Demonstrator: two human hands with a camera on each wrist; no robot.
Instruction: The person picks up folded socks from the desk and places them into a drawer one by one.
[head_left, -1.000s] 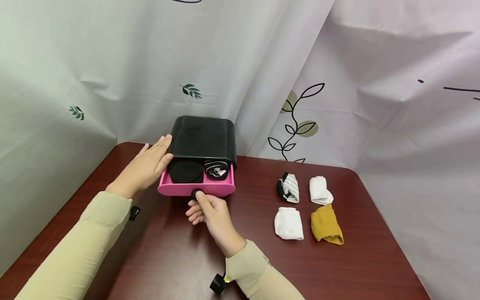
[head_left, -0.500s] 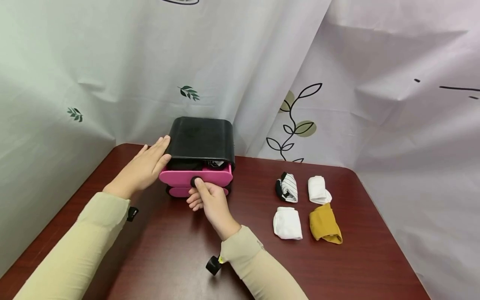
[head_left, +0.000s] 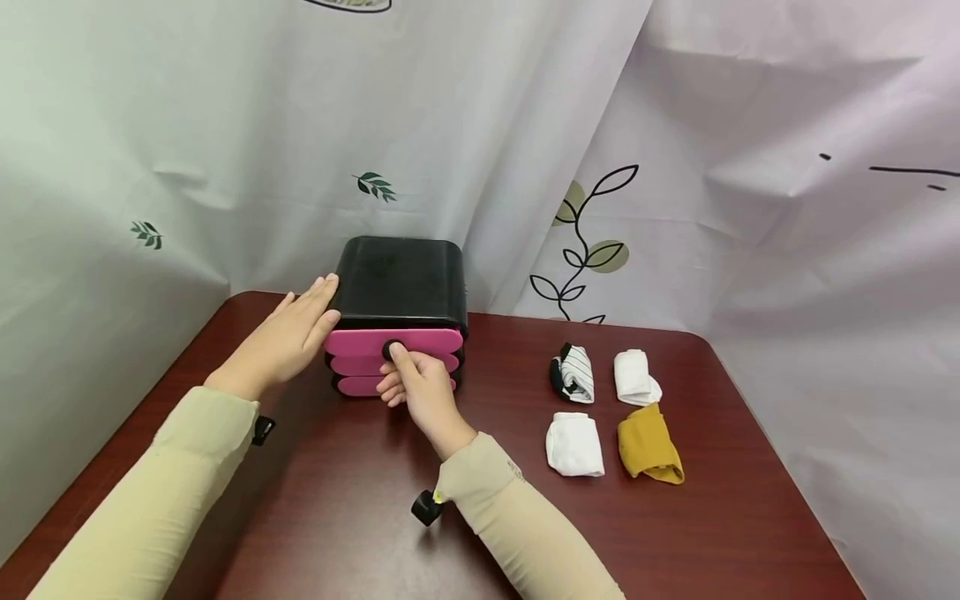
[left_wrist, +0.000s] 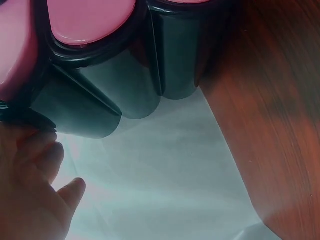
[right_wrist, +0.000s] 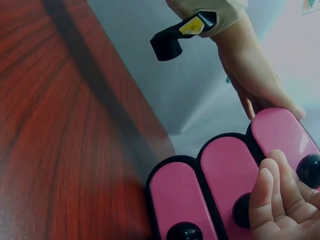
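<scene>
A black drawer box (head_left: 402,279) with three pink drawer fronts stands at the back of the table. Its top pink drawer front (head_left: 435,340) is flush with the box. My right hand (head_left: 423,396) has its thumb on the black knob (head_left: 390,349) of that drawer, the other fingers loosely bent below it. In the right wrist view, the top drawer's knob (right_wrist: 309,171) shows beside these fingers. My left hand (head_left: 281,342) lies with straight fingers along the box's upper left side. Its fingertips are partly hidden in the left wrist view, where the hand (left_wrist: 37,185) is beside the box.
Right of the box lie a striped sock bundle (head_left: 576,375), a folded white sock (head_left: 633,377), another white sock (head_left: 574,445) and a mustard sock (head_left: 649,444). A pale patterned curtain (head_left: 300,125) hangs behind the brown table (head_left: 337,517).
The top drawer has slid back into the box, hiding the dark rolled items inside and showing the lower drawer fronts. My right hand has moved away from me with its knob; the left stays against the box.
</scene>
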